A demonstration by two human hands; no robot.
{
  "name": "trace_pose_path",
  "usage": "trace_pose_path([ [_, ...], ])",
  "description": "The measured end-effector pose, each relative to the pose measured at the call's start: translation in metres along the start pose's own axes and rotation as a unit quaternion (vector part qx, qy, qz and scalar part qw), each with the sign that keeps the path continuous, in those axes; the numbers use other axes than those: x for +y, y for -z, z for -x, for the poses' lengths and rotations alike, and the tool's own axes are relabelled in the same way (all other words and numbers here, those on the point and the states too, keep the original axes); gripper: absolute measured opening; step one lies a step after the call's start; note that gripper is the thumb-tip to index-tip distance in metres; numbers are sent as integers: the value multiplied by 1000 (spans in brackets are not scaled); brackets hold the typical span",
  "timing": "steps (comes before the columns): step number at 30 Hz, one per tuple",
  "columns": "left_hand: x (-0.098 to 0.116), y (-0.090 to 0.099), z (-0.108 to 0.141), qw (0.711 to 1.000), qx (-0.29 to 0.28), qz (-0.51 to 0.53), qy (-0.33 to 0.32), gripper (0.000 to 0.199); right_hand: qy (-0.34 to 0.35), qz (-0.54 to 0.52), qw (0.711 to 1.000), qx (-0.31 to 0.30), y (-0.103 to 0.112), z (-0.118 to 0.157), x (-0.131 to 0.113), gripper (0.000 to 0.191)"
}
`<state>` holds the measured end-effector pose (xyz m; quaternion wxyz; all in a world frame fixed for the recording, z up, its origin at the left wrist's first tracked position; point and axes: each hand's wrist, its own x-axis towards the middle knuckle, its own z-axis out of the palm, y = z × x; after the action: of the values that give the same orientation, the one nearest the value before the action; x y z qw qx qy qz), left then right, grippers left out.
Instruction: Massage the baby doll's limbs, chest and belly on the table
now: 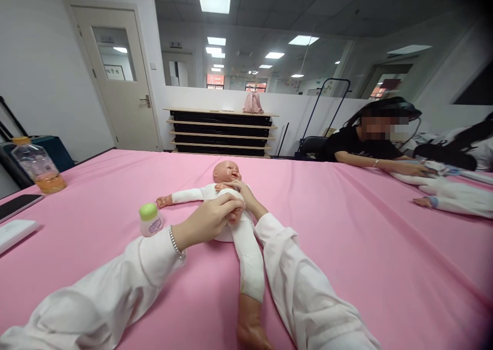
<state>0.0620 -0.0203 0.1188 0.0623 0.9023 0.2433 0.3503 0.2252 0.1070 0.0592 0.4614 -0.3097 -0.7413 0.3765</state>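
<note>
A baby doll [249, 265] in a white cloth suit lies on its back, one leg straight toward me, the other bent up over its belly. My left hand [210, 216], with a beaded bracelet at the wrist, is closed around the foot of the bent leg. At the doll's chest, my right hand [242, 192] is closed by the doll's hand [220, 187], which lies across the chest; part of this grip is hidden. The doll's other arm stretches out to the left. Near it stands a small jar with a green lid [150, 219].
Pink cloth [346, 268] covers the table. At the left are a bottle of orange drink [40, 168], a phone [19, 206] and a white device [17, 233]. A person [365, 139] sits at the right with another doll [454, 193]. Shelves [221, 132] stand behind.
</note>
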Motion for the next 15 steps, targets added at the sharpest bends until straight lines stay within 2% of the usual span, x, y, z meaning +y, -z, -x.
trace_pose_path([
  [3, -18, -15, -7, 1000, -12, -10, 14, 39, 6, 32, 999, -12, 4, 0, 0, 28],
  [6, -27, -27, -4, 1000, -17, -11, -4, 37, -11, 17, 998, -51, 6, 1, -4, 32],
  [10, -25, -37, 1, 997, -54, -25, -46, 29, -12, -14, 995, -98, 8, 1, -8, 37],
  [13, -22, -38, 0, 996, -60, -30, -52, 26, 6, 28, 994, -108, 11, 0, -7, 35],
  [15, -22, -37, -1, 997, -54, -26, -46, 27, 7, 76, 993, -90, 13, 0, -5, 33],
])
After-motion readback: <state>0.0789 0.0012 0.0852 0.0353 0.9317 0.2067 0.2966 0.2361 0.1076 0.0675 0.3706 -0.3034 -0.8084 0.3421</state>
